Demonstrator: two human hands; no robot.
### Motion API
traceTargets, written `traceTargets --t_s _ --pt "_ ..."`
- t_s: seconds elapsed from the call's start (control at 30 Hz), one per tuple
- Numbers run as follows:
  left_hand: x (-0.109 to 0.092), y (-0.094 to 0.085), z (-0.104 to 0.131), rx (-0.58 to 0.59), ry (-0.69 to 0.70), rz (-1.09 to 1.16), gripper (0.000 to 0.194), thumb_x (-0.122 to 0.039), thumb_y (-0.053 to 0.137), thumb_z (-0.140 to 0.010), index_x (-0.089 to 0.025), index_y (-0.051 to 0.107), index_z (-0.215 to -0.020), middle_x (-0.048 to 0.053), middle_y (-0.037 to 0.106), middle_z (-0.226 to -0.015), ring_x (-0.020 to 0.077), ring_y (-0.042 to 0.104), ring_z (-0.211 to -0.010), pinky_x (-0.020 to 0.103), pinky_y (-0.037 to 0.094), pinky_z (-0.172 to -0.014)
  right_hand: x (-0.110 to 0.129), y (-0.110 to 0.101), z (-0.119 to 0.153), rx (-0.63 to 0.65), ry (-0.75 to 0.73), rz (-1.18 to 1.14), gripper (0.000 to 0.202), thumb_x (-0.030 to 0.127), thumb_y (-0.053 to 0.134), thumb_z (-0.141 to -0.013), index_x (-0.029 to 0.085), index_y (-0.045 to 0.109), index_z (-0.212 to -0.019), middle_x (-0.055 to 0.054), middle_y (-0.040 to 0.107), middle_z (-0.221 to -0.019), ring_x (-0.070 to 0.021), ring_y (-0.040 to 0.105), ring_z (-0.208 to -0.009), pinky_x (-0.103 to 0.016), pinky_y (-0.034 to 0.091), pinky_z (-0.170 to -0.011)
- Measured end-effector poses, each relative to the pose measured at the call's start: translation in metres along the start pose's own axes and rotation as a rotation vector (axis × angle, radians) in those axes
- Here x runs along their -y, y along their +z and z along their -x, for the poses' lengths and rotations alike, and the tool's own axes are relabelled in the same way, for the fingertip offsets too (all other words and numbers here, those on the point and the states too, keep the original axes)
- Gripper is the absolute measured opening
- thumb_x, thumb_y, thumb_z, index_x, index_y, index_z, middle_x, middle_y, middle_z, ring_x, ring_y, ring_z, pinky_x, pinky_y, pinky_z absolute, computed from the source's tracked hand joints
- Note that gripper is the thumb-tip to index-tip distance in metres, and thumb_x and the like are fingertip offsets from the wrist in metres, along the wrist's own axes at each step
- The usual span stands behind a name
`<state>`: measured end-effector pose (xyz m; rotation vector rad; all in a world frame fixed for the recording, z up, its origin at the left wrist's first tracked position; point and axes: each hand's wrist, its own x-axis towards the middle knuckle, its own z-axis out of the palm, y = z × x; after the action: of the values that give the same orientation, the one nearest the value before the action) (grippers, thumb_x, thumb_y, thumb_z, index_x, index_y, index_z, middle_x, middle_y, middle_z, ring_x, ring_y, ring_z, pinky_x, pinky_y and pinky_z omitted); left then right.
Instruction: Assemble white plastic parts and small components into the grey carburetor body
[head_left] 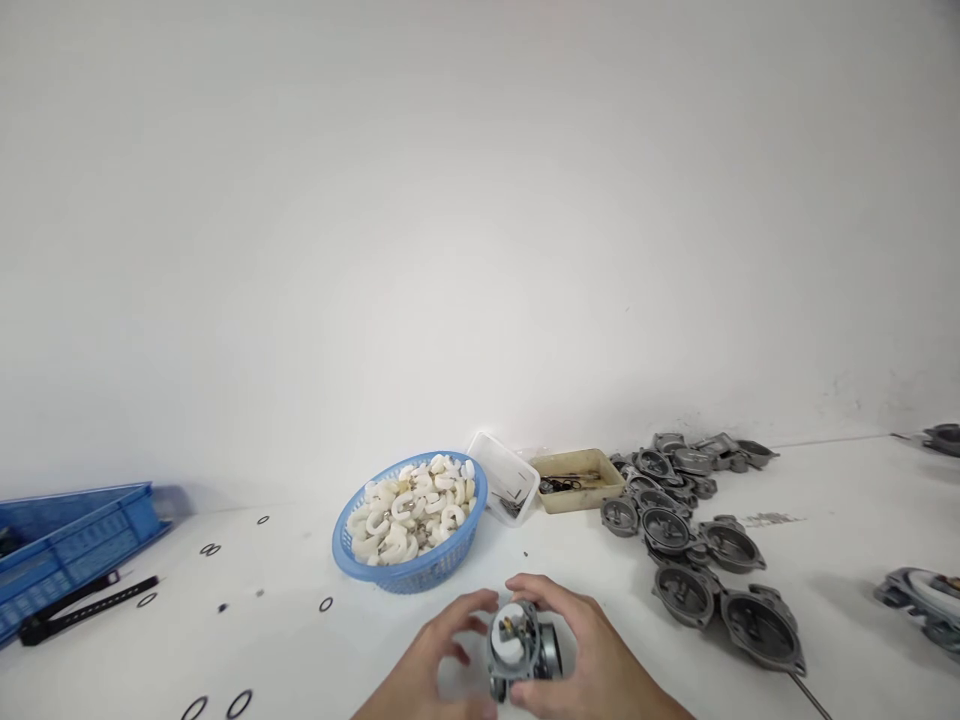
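A grey metal carburetor body (pixel 534 640) with a white float (pixel 510 640) and small brass parts showing stands between my hands, low in the middle of the head view. My right hand (pixel 581 650) grips it from the right, with the thumb low in front and the index finger over the far side. On the left, my left hand (pixel 442 655) curves around it with fingers apart; its index fingertip comes close to the rim, and I cannot tell whether it touches. The underside of the carburetor body is hidden.
Beyond my hands stands a blue basket (pixel 412 575) of white floats. Behind it are a clear plastic box (pixel 491 465) and a yellowish tray (pixel 581 495) with small parts. Grey carburetor bowls (pixel 682 590) pile up at right. A blue crate (pixel 112 530), black strap (pixel 97 608) and several rings (pixel 239 704) lie left.
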<state>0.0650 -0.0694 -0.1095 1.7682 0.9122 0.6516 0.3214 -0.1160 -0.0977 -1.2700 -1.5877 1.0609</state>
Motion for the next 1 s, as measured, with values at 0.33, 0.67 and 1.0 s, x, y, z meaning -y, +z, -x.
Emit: traceTargets --t_s 0.33,0.67,1.0 --pt "-0.009 0.009 -0.015 -0.026 0.333 -0.355 0.043 -0.057 0.08 -0.083 -0.025 0.072 -0.111 0.007 0.067 -0.123 0.0265 0.064 -0.113 0.033 0.051 -0.101 -0.03 -0.001 -0.007 0.125 0.051 -0.027 0.094 0.034 0.093 -0.064 0.029 0.054 -0.15 -0.009 0.061 -0.143 -0.0365 0.049 -0.14 -0.039 0.044 -0.113" --pt "-0.007 0.016 -0.005 -0.062 0.308 -0.448 0.057 -0.072 0.073 -0.085 -0.027 0.069 -0.119 0.005 0.07 -0.121 0.0248 0.065 -0.108 0.029 0.05 -0.099 -0.005 -0.018 0.008 0.182 0.192 0.137 0.098 0.044 0.093 -0.067 0.041 0.048 -0.154 -0.004 0.05 -0.159 -0.0368 0.043 -0.147 -0.04 0.044 -0.116" --pt "0.044 0.03 -0.033 -0.052 0.378 -0.571 0.059 -0.076 0.061 -0.089 -0.027 0.067 -0.122 0.006 0.072 -0.108 0.0262 0.069 -0.092 0.031 0.053 -0.082 0.022 -0.045 -0.099 0.054 -0.225 1.126 0.033 0.034 0.045 -0.105 0.025 0.074 -0.119 -0.009 0.074 -0.123 -0.0266 0.067 -0.115 -0.035 0.055 -0.092"
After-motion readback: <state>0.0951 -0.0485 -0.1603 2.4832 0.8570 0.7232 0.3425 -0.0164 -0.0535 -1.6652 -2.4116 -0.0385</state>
